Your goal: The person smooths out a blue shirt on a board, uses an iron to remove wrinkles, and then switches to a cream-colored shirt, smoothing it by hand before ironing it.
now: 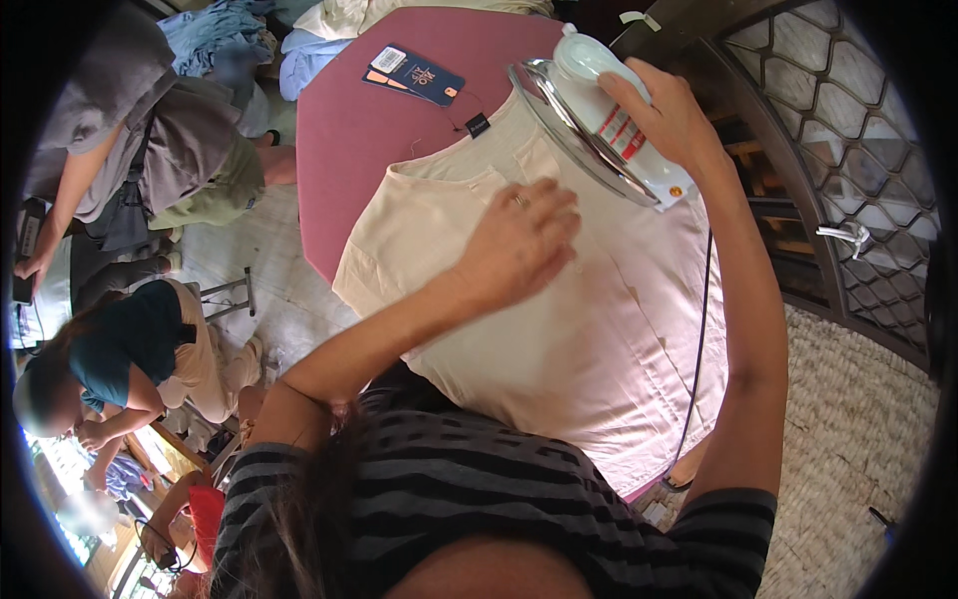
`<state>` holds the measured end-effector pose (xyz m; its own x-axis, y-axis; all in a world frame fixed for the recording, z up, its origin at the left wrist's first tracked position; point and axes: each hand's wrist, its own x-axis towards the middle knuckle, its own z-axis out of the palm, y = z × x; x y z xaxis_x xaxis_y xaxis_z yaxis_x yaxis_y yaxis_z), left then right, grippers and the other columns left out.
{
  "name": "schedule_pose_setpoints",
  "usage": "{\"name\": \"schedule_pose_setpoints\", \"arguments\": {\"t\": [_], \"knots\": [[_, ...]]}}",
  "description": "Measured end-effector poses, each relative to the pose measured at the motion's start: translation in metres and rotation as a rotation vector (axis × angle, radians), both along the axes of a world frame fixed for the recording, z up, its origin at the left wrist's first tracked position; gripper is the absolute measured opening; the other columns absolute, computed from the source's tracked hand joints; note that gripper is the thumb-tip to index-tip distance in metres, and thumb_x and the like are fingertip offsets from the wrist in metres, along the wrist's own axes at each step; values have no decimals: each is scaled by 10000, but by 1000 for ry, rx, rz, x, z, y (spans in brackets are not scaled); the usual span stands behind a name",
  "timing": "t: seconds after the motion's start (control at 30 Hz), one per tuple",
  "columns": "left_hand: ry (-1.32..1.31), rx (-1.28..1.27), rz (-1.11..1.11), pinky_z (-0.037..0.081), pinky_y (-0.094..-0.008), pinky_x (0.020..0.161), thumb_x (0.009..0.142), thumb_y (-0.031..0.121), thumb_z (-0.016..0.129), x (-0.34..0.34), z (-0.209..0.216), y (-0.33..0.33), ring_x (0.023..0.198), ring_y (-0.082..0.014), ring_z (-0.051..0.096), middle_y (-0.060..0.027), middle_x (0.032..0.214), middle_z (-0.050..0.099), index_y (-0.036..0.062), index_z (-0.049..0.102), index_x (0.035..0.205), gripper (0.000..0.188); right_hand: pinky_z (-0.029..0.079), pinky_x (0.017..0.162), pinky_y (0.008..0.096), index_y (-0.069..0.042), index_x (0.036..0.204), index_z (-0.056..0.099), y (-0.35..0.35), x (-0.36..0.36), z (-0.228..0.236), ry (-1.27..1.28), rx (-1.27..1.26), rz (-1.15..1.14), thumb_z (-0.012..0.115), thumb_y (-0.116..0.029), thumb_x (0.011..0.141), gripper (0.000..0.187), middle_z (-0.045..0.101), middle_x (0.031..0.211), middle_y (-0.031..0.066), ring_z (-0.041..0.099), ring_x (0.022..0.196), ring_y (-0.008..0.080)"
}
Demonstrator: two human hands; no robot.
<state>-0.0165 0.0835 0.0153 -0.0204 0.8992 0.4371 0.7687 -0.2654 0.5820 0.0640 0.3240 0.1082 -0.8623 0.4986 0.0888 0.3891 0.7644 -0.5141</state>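
Observation:
A cream shirt (559, 329) lies spread over a pink-covered ironing board (339, 150), its neckline toward the far side. My left hand (524, 240) rests on the upper front of the shirt, fingers loosely bent and holding nothing; a ring shows on one finger. At the far right of the shirt, my right hand (667, 110) grips the handle of a white iron (619, 125) with a shiny metal base. The iron sits over the shoulder area, tilted; whether its plate presses the cloth I cannot tell. Dark hang tags (424, 78) lie beyond the collar, tied by a thin string.
A black cord (699, 369) runs down the shirt's right side, near my right forearm. A metal lattice door (833, 150) stands to the right. Blue clothes (215, 40) are piled at the far left. Several people are on the left, one in a teal shirt (130, 334).

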Motion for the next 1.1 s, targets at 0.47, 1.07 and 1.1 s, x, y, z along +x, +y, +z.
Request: {"name": "schedule_pose_setpoints", "arguments": {"t": [0.47, 1.07, 1.1], "knots": [[122, -148, -174, 227, -546, 1187, 850, 347, 705, 82, -28, -31, 1474, -355, 290, -160, 1549, 373, 33, 531, 1365, 627, 518, 664, 360, 35, 1069, 651, -33, 12, 26, -177, -285, -32, 576, -462, 987, 510, 659, 747, 113, 650, 680, 207], [188, -171, -339, 98, -534, 1228, 915, 399, 615, 122, -28, -50, 1536, -302, 157, -94, 1612, 301, 136, 486, 1451, 611, 475, 669, 425, 38, 937, 601, -70, 31, 6, -62, -134, -44, 532, -423, 1003, 470, 604, 727, 222, 590, 654, 350], [193, -164, -339, 92, -533, 1230, 918, 407, 607, 122, -28, -49, 1533, -299, 161, -92, 1610, 306, 139, 490, 1451, 608, 475, 664, 428, 39, 923, 595, -66, 23, 5, -29, -151, -29, 528, -434, 1004, 484, 605, 729, 223, 591, 653, 347]]}}
